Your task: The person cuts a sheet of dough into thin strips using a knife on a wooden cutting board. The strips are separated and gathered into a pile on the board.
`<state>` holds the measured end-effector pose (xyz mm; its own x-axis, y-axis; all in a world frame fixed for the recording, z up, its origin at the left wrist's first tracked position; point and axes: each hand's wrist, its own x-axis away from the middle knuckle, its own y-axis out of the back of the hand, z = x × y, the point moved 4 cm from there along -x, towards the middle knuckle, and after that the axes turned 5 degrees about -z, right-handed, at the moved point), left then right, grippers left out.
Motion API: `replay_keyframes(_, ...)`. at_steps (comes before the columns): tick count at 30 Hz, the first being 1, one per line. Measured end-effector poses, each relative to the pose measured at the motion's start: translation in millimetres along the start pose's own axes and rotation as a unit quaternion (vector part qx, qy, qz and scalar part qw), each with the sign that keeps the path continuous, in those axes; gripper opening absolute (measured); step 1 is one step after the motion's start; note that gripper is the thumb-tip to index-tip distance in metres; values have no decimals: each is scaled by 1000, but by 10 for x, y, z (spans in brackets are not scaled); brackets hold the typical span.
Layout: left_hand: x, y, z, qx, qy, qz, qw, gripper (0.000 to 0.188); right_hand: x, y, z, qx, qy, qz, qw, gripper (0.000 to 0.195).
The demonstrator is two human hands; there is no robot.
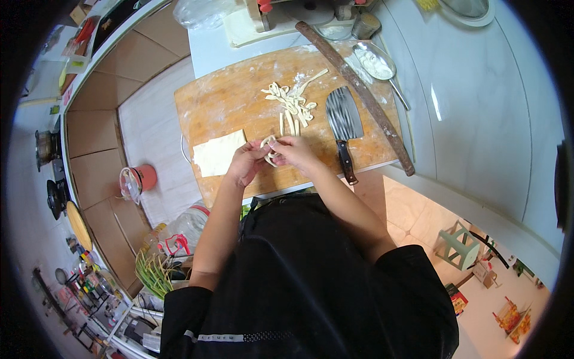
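Between them, my left hand (247, 160) and my right hand (295, 153) hold a looped strip of dough (269, 157) over the near edge of a floured wooden board (210, 103). Left of my left hand lies a flat folded sheet of dough (218, 155) with straight-cut sides. Beyond my fingers is a loose heap of cut noodles (291, 99), and a few straight strips (289, 123) lie just ahead of my right hand. A cleaver (344, 114) rests to the right, its dark handle (345, 161) reaching over the board's near edge.
A wooden rolling pin (358, 89) lies slantwise across the board's right side. Past it is a metal scoop of flour (374, 63). A metal tin (365, 26) and a clear plastic bag (199, 13) sit at the back. On the floor at left stands a red bucket (145, 176).
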<state>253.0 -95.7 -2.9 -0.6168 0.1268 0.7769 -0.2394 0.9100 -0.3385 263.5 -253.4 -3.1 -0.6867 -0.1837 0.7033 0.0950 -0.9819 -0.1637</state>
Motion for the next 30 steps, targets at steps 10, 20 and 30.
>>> replay_keyframes(10, 182, 78, -475, -164, -208, -66, 962, 8, -27, 278, 355, 59, 190, -32, 979, 11)
replay_keyframes(20, 485, -271, -867, -503, -318, -144, 791, 16, 561, 422, 1185, 237, 234, 22, 943, 9)
replay_keyframes(30, 367, -270, -793, -481, -319, -135, 805, 25, 1006, 471, 1777, 224, 235, 48, 944, 10)
